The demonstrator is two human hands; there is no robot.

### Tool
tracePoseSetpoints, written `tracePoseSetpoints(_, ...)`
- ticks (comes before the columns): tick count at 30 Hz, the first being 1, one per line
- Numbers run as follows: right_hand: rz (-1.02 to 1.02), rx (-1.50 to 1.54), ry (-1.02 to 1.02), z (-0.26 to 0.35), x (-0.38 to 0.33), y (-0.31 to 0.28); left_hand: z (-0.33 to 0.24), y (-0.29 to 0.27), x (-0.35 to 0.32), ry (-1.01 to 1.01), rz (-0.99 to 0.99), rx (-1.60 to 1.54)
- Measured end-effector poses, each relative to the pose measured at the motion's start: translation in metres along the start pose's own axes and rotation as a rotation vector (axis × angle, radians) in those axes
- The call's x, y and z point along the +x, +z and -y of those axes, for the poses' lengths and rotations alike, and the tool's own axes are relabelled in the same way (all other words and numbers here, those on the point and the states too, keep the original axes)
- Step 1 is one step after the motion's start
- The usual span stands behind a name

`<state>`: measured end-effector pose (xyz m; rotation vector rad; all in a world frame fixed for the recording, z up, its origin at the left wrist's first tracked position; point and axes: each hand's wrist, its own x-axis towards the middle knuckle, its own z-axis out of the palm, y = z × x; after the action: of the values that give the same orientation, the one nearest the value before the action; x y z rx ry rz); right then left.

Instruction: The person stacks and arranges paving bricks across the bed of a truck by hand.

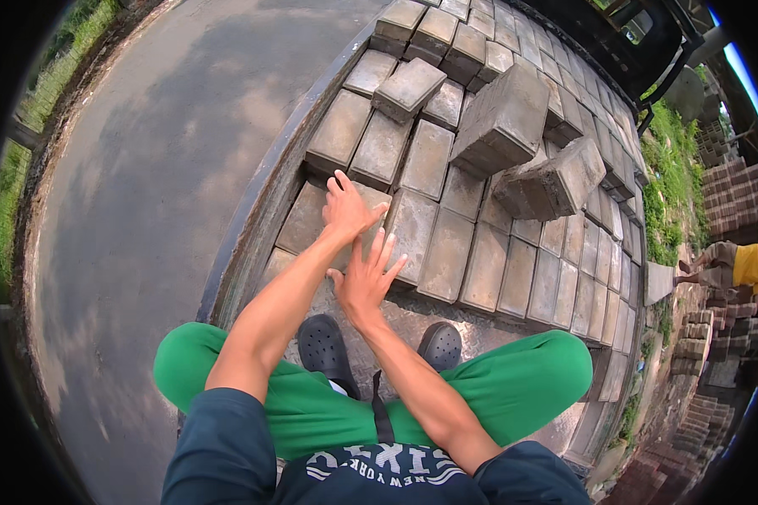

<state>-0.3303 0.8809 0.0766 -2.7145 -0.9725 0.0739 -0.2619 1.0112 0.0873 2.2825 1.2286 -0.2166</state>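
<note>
Grey concrete paving blocks lie in tight rows on a truck bed in front of me. My left hand (349, 209) is over the right part of a paving block (301, 220) in the nearest row by the bed's left side, fingers spread and thumb pointing right. Just nearer to me, my right hand (367, 276) is also open, its fingers fanned out toward the near end of the neighbouring upright-set block (414, 223). Neither hand is closed around a block. Whether the fingertips press on the blocks or hover just over them, I cannot tell.
Loose blocks lie tilted on the stack: a large block (505, 118), a block to its right (556, 181) and a smaller one (408, 88). The bed's metal edge (253, 202) borders a paved road (143, 210). A person in yellow (745, 268) stands at right near stacked blocks.
</note>
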Motion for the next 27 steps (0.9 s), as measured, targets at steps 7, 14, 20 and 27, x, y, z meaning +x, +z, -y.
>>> tracePoseSetpoints(7,0.125,0.057,-0.139,0.000,0.000,0.005,0.100,0.038,0.042,-0.018,0.058,-0.278)
tracePoseSetpoints(14,0.121,-0.081,-0.140,-0.016,0.004,0.016,0.078,0.039,0.034,-0.168,0.581,-0.968)
tracePoseSetpoints(20,0.111,-0.008,-0.169,-0.030,0.028,0.017,0.079,0.066,0.067,-0.114,0.498,-0.954)
tracePoseSetpoints(27,0.454,0.142,-0.265,-0.100,0.113,-0.080,0.048,0.053,0.054,-0.047,-0.264,-0.495)
